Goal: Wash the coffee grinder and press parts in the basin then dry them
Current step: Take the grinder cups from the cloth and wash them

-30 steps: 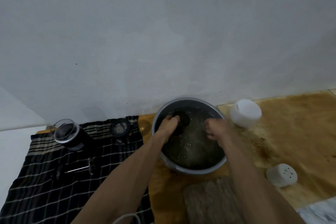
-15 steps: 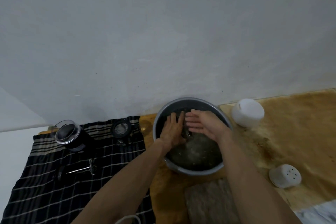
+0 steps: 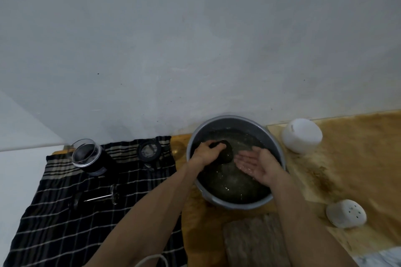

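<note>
Against the wall, basin (image 3: 275, 143) water surrounds a dark rounded part (image 3: 225, 153) in left-hand (image 3: 205, 154) grip; right hand (image 3: 256, 163) open.

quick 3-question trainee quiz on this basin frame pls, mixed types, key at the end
1. True or false: the left hand has its grip on the dark part in the basin.
2. The right hand is: A) gripping the dark part B) open, palm up, over the water C) resting on the checked cloth.
3. Fill in: the plunger rod lies on the ____.

Key: 1 true; 2 B; 3 checked cloth.
</note>
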Available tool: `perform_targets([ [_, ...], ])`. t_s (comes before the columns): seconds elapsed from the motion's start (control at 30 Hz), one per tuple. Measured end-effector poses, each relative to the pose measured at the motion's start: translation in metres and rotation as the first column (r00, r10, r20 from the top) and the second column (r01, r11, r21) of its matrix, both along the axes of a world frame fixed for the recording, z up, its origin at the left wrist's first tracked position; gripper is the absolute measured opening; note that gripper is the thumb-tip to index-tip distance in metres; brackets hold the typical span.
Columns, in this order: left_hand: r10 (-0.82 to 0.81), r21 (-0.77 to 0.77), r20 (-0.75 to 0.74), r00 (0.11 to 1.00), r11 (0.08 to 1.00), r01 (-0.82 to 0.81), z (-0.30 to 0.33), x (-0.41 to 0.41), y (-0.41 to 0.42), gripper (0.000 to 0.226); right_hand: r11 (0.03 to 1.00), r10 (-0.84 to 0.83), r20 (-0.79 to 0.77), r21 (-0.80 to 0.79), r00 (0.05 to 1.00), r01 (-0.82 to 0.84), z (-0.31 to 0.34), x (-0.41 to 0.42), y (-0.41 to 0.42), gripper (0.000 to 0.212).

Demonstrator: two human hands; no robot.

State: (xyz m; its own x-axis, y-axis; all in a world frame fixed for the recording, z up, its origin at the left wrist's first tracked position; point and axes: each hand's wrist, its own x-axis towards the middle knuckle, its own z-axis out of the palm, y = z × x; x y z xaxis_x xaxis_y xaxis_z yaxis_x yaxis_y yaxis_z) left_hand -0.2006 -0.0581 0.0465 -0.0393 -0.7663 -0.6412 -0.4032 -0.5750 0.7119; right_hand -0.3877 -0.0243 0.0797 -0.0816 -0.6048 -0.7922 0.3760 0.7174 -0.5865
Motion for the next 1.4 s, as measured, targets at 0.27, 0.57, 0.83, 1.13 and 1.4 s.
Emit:
perform_targets([
  [0.27, 0.008, 0.015, -0.058, 0.998, 1.000, -0.007, 0.004, -0.002, 0.002, 0.048, 0.882, 0.363, -0.257, -0.214, 0.895, -0.420, 0.044, 0.017, -0.025, 0.039],
  [0.57, -0.348, -0.351, 0.276, 0.896, 0.831, 0.431, 0.035, 0.006, -0.001, 0.102, 0.913, 0.337, -0.374, -0.092, 0.864, -0.396, 0.014, 0.015, -0.014, 0.039],
  [0.83, -0.441, -0.565, 0.453, 0.775, 0.530, 0.632, 0.042, 0.012, 0.003, 0.122, 0.747, 0.480, -0.451, -0.240, 0.753, -0.620, 0.026, 0.014, -0.013, 0.057],
  [1.13, -0.378, -0.503, 0.151, 0.913, 0.766, 0.400, 0.103, 0.024, -0.008, 0.092, 0.674, 0.299, -0.631, -0.392, 0.716, -0.627, 0.056, 0.005, -0.010, 0.077],
  [1.4, -0.230, -0.679, 0.219, 0.948, 0.662, 0.317, 0.148, 0.015, -0.007, 0.079, 0.607, 0.125, -0.703, -0.505, 0.701, -0.614, 0.082, 0.007, -0.003, 0.082],
])
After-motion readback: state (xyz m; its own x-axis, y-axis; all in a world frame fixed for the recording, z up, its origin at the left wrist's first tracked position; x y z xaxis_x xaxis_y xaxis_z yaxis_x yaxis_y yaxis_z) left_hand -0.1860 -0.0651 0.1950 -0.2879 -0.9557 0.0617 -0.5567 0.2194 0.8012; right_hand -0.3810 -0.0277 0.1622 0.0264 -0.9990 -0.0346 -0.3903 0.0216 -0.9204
